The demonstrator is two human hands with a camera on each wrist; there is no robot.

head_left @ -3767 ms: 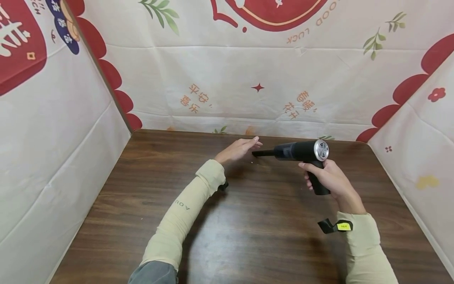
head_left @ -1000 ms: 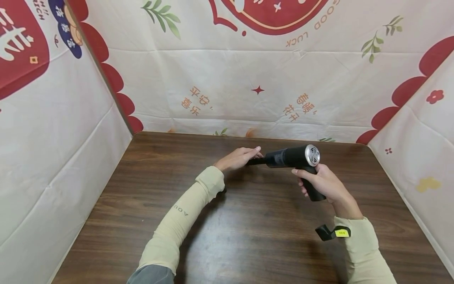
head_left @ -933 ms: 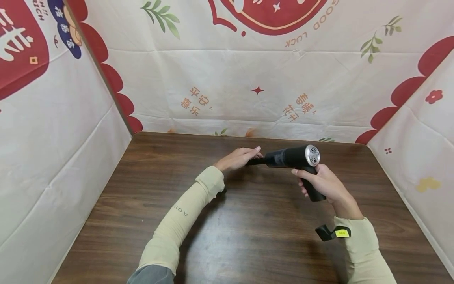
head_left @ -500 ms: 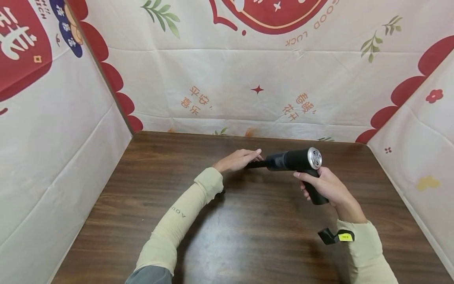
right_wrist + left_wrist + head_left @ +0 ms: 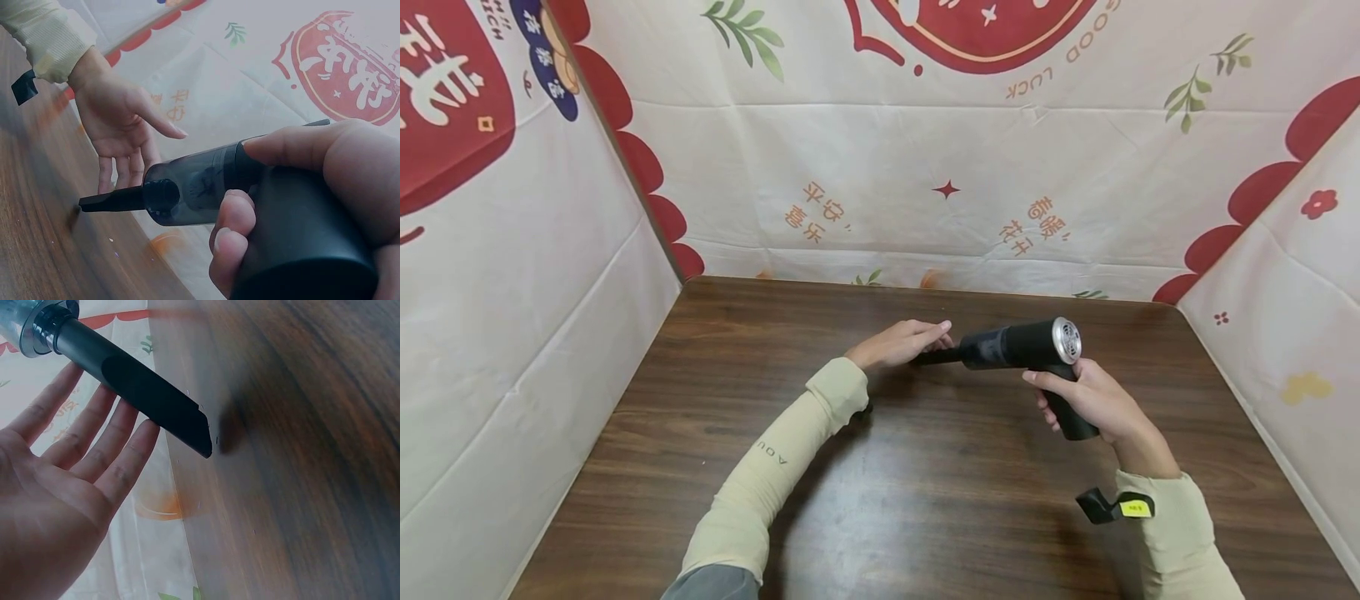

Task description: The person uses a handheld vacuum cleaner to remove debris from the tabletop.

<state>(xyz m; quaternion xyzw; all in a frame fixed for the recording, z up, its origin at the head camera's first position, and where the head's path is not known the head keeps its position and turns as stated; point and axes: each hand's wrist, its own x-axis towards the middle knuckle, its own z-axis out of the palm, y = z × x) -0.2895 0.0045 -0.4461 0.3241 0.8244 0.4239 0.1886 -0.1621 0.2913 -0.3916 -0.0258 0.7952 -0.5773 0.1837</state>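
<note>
My right hand (image 5: 1101, 400) grips the handle of a black handheld vacuum cleaner (image 5: 1026, 343). Its silver vented end faces right, and its clear dust cup (image 5: 194, 184) shows in the right wrist view. The slim crevice nozzle (image 5: 134, 384) points left and down, its slanted tip close over the wooden table. My left hand (image 5: 898, 343) is held beside the nozzle with the fingers extended and the palm toward it. In the left wrist view the fingertips (image 5: 150, 428) are right at the nozzle's edge. Tiny pale specks (image 5: 112, 239) lie on the wood near the tip.
The brown wood-grain table (image 5: 925, 500) spreads under both arms. White printed cloth (image 5: 880, 158) walls it in at the back and on both sides. A black strap with a yellow label (image 5: 1135, 507) sits on the right sleeve.
The vacuum cleaner and right hand have shifted nearer to me, with the nozzle tip further left beside the left hand. The left hand has also drawn slightly nearer, its fingers still extended.
</note>
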